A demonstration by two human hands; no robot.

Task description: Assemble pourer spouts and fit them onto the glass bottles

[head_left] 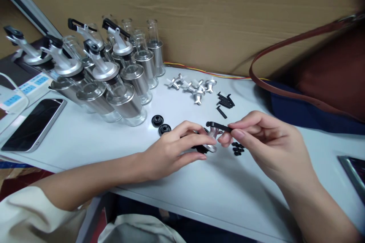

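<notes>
pourer cap (211, 139) in left hand (173, 149), lever (218, 125) in right hand (265, 140), bottles (125, 100) behind.

A loose, creased cream sleeve (28, 216) covers the left arm well back from the grip, while the left hand (171, 152), right hand (265, 144) and both forearms nearer it are bare.

phone (32, 123), power strip (23, 91), brown bag strap (285, 43), cardboard wall (199, 7)
</notes>
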